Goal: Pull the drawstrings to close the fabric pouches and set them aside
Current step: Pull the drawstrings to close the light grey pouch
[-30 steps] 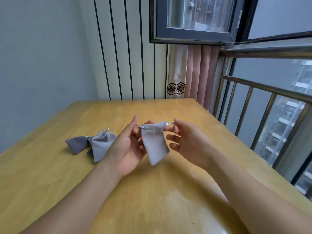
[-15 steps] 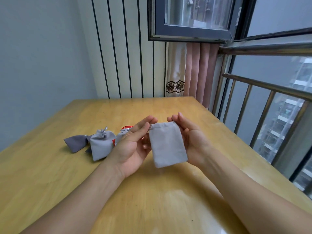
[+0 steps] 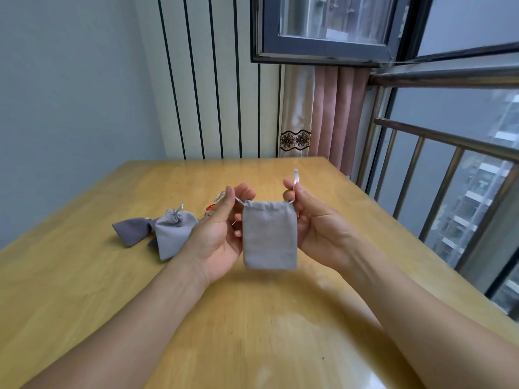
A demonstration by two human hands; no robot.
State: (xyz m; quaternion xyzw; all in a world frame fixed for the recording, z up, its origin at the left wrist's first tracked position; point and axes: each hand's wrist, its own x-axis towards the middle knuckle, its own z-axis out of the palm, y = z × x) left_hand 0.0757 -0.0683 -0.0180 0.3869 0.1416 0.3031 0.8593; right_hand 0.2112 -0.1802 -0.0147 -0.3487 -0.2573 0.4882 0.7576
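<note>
Wooden table (image 3: 84, 290) by a railed window; two cinched pouches (image 3: 174, 234) lay left.
Left hand (image 3: 216, 234) pinched the left drawstring (image 3: 238, 200), right hand (image 3: 317, 231) pinched the right; flat grey pouch (image 3: 269, 234) hung between, mouth uncinched. Looked light, soft: pull by cords.

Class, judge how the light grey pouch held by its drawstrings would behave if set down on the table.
The light grey pouch hangs flat and straight, so probably light and nearly empty. It would likely flop flat, not roll, like the closed pouch on the table.
</note>
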